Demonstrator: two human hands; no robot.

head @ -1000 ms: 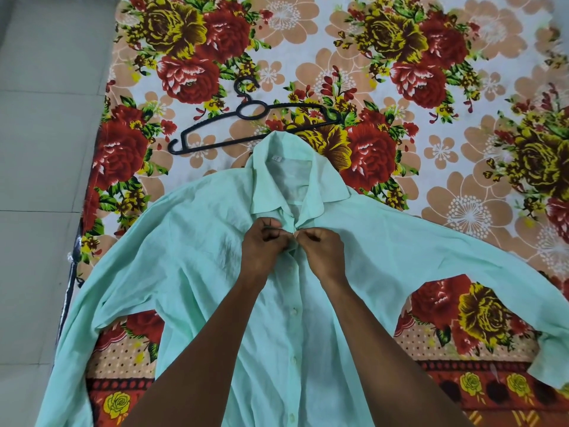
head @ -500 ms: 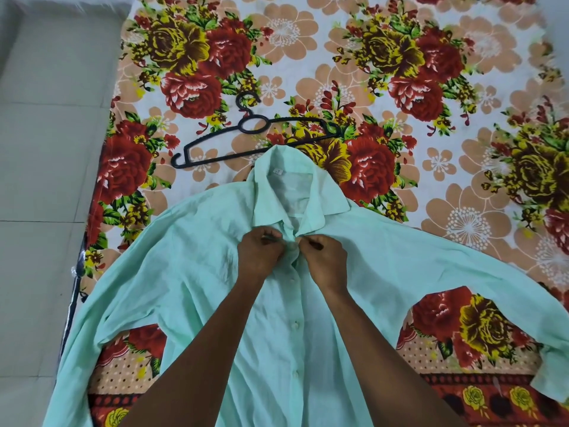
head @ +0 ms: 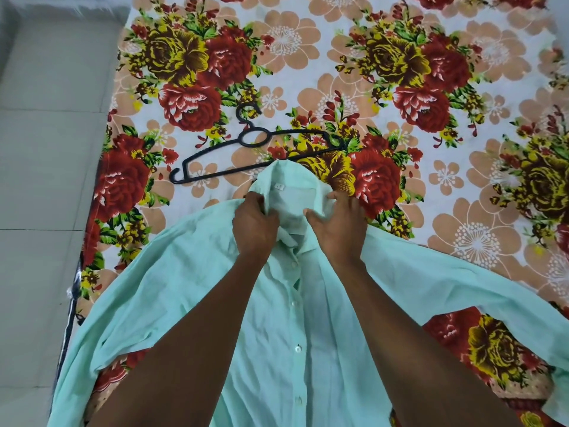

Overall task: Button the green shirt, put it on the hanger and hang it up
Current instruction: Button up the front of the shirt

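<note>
shirt [head: 191, 297] spread on bed [head: 462, 167], hanger [head: 246, 152] just behind collar [head: 286, 192], floor [head: 46, 180] left

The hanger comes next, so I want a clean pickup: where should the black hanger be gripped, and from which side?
Probably at the neck of the black hanger, by the loop below the hook, reaching down from above. It lies flat on the floral bedsheet, that part is uncovered, while its lower bar's right stretch runs under the green shirt collar.

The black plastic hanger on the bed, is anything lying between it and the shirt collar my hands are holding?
Nothing visible does. The black plastic hanger lies on bare floral bedsheet just beyond the mint-green shirt's collar, which overlaps its lower bar slightly.
</note>
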